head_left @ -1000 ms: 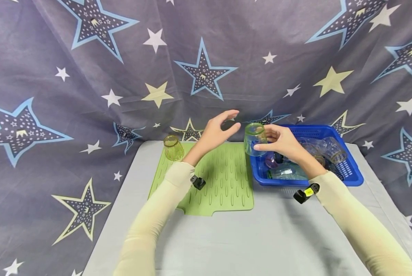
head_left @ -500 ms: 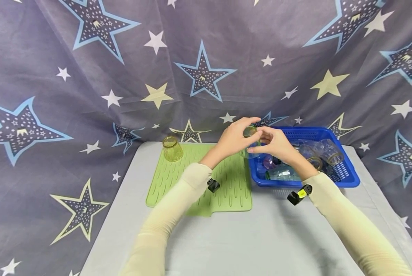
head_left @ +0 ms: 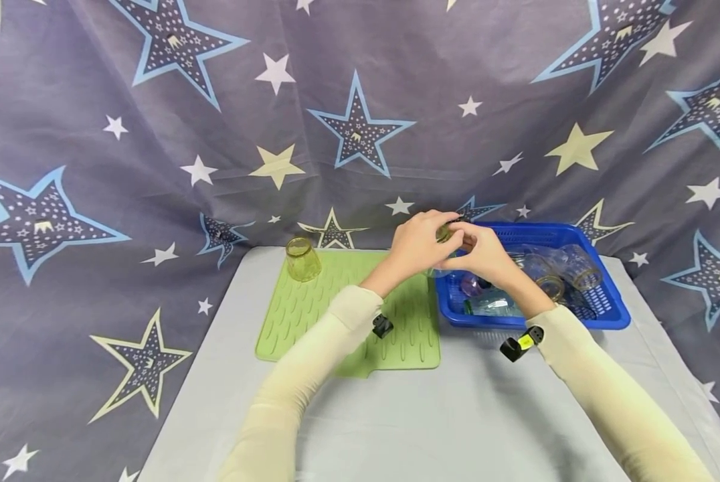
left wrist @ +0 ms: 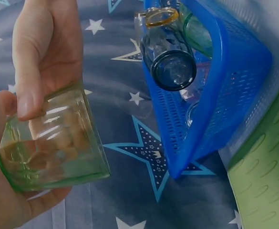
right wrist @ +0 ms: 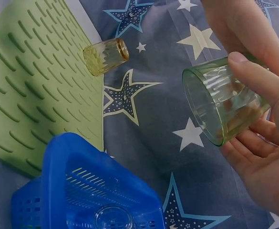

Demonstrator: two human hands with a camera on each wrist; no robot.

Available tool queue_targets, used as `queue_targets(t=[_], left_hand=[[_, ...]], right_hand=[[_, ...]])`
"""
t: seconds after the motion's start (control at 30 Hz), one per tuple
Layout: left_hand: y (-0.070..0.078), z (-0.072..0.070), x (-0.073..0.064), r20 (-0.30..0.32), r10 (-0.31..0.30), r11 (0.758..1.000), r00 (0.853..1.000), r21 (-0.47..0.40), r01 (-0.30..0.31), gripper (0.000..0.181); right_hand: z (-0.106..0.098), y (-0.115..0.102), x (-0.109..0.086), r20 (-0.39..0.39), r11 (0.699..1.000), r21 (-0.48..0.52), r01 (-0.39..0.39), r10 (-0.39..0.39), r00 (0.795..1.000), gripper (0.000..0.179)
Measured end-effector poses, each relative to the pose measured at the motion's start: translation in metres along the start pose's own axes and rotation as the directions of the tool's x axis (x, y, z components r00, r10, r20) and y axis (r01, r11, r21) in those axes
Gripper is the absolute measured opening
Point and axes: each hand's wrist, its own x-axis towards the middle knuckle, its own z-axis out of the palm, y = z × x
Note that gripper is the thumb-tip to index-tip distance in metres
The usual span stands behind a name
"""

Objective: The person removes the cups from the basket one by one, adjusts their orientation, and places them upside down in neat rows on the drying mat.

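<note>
A clear green-tinted glass [right wrist: 211,102] is held above the gap between the green mat [head_left: 348,314] and the blue basket [head_left: 534,321]. Its wide mouth faces down. My right hand [head_left: 486,258] grips its side; in the right wrist view the thumb lies across one side with fingers beneath. My left hand [head_left: 417,244] also grips the glass, nearer its base, with the thumb on one side and fingers curled round the other in the left wrist view. Both hands hide most of the glass in the head view. A yellow glass [head_left: 303,261] stands mouth down on the mat's far left corner.
Inside the basket lie several glasses, among them a clear glass [head_left: 579,268], a green-tinted one [head_left: 495,304] and a purplish one [head_left: 471,284]. The white tabletop [head_left: 444,415] stretches in front. A star-patterned curtain [head_left: 215,120] hangs behind.
My left hand has moved right from above the mat and closed round the green-tinted glass. My right hand has kept its grip on the glass, shifting only slightly.
</note>
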Motion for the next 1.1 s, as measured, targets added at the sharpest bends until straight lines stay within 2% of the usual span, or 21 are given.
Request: queue_targets(t=[0.1,0.27,0.5,0.67,0.83,1.1], left_hand=[[0.003,0.004,0.001,-0.010,-0.029,0.999,1.000,0.043,0.030,0.047],[0.004,0.007,0.000,-0.075,-0.045,0.997,0.996,0.058,0.049,0.039],[0.003,0.005,0.001,-0.142,0.006,1.000,0.990,0.013,-0.005,0.032],[-0.001,0.002,0.002,-0.179,0.012,1.000,0.984,0.004,-0.011,0.030],[-0.001,-0.003,0.004,-0.178,0.001,1.000,0.984,-0.008,-0.003,0.030],[-0.003,-0.007,0.005,-0.136,-0.023,1.000,0.990,-0.020,0.021,0.032]], right_hand=[[0.002,0.000,-0.003,-0.007,0.999,-0.015,0.031,-0.031,0.999,0.066],[0.006,0.000,-0.001,-0.008,0.996,0.010,0.089,-0.089,0.996,0.046],[0.006,-0.002,0.000,-0.014,0.996,0.006,0.086,-0.086,0.996,0.053],[0.006,-0.005,0.003,0.000,0.997,0.012,0.079,-0.079,0.997,0.060],[0.004,-0.008,0.005,0.015,0.997,0.009,0.079,-0.079,0.997,0.069],[0.001,-0.007,0.006,0.053,0.996,0.026,0.085,-0.086,0.995,0.066]])
